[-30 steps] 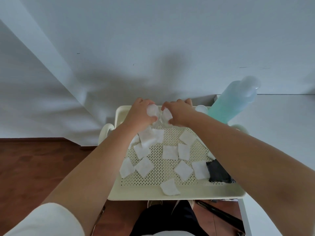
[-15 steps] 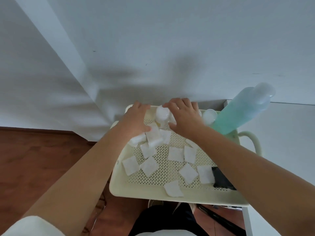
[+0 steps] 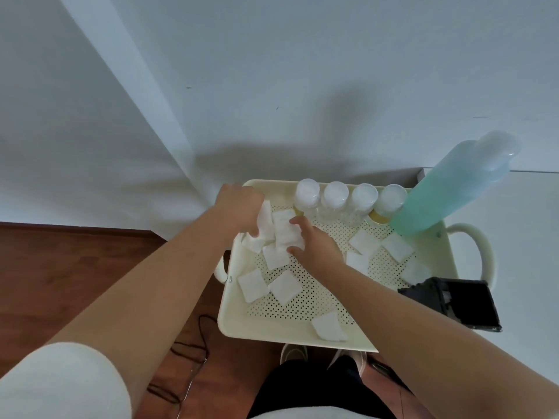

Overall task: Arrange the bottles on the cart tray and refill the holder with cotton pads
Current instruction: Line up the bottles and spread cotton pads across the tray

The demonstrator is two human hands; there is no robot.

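Your cream cart tray (image 3: 290,329) sits in front of you with its long axis running left to right, and its perforated floor is scattered with square cotton pads (image 3: 253,285) lying flat at mixed angles. Four small clear bottles (image 3: 334,199) stand upright in a row along the tray's far edge, touching or nearly touching, their caps towards you in this view. Just right of the row, the tall blue-green bottle (image 3: 447,189) stands in the tray's far right corner and appears to lean up and to the right, though the wide lens may cause that.

Your left hand (image 3: 240,211) reaches to the tray's far left corner, fingers curled down around a bunch of pads (image 3: 266,220). Your right hand (image 3: 314,243) comes in from the right, close beside it, thumb and fingers pinching a pad (image 3: 287,235) on top of the heap between the two hands. Both forearms stretch forward over the tray's near half.

The black holder (image 3: 453,299) lies at the tray's right end, partly over the rim; its opening is hard to make out. Your right forearm covers part of the tray's near right edge and some pads. The left fingertips are hidden under the pads. One pad (image 3: 328,328) lies on the near rim.
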